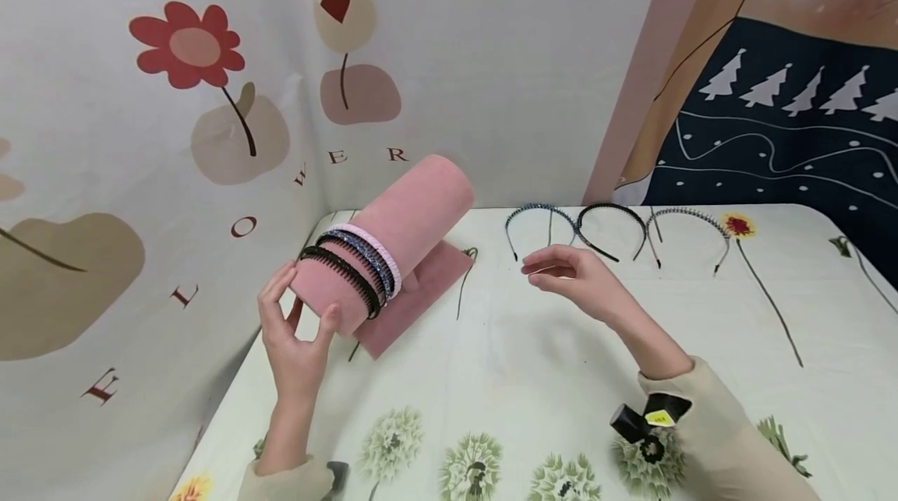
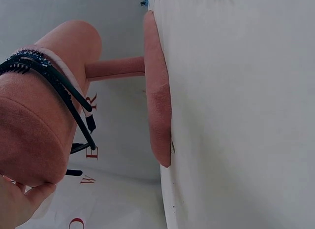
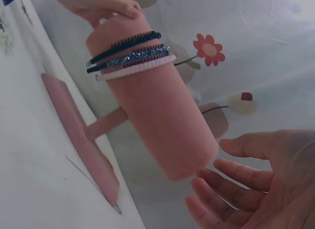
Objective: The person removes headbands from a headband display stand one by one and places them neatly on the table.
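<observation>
A pink velvety headband stand [image 1: 421, 201], a padded cylinder on a post above a flat base [image 1: 414, 310], stands at the table's left. Around its near end sit a black toothed headband [image 1: 341, 273], a dark blue glittery headband [image 1: 366, 258] and a pale pink headband [image 1: 382, 250]. My left hand [image 1: 298, 353] grips that near end between thumb and fingers; the left wrist view shows only part of this hand [image 2: 22, 204]. My right hand [image 1: 578, 279] hovers over the table with loosely bent fingers and nothing in them, nearest to a blue headband [image 1: 540, 207].
Beside the blue headband along the back of the table [image 1: 519, 376] lie a black headband [image 1: 610, 207] and a grey toothed headband [image 1: 691, 213]. A flower-printed cloth [image 1: 491, 72] hangs behind and to the left. A dark cloth with white trees [image 1: 779, 127] hangs at the right.
</observation>
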`<state>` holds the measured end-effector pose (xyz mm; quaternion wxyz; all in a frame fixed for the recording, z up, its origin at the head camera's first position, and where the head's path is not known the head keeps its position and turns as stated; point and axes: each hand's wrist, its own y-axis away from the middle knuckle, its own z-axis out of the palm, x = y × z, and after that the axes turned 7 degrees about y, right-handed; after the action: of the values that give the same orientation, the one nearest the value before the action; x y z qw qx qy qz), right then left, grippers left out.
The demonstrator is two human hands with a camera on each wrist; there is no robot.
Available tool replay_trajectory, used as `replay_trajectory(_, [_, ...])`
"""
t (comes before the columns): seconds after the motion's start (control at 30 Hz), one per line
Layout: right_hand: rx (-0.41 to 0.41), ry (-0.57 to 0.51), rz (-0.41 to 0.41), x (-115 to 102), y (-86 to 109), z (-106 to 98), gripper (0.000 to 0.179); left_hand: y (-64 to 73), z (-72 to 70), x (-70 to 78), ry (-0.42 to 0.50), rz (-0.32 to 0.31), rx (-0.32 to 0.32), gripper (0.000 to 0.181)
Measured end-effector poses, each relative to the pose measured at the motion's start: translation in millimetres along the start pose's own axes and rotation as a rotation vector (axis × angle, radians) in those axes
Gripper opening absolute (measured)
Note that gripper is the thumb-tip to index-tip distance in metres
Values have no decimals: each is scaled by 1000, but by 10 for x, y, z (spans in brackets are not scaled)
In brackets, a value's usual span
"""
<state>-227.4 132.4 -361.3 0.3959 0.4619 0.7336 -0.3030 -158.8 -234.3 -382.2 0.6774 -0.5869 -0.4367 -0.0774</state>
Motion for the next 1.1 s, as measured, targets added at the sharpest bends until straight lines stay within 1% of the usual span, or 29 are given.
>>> replay_trajectory(0.17, [-23, -30, -44, -81, -76, 156, 31, -3, -2, -9, -3, 5, -2, 64])
replay_trajectory(0.3, [-26, -55, -95, -127, -137, 271, 31, 4, -20, -120, -7, 4, 3, 65])
replay_trajectory(0.37, [-32, -66, -98, -158, -166, 326, 30, 8, -32, -178, -12, 3, 4, 66])
replay_trajectory(0.43, [-43, -71, -98, -194, -193, 379, 30, 12, -37, -203, -15, 3, 5, 67])
replay_trajectory(0.5, [-53, -79, -102, -234, -218, 434, 30, 12, -33, -179, -14, 2, 4, 66])
replay_trajectory(0.67, [-59, -96, -118, -328, -279, 566, 30, 4, -1, -29, 7, 3, 3, 63])
replay_trajectory(0.73, [-58, -97, -122, -355, -306, 613, 30, 2, 6, 6, 14, 5, 4, 63])
replay_trajectory(1.1, [-44, -158, -132, -473, -453, 855, 28, -3, 14, 39, 13, 8, 5, 62])
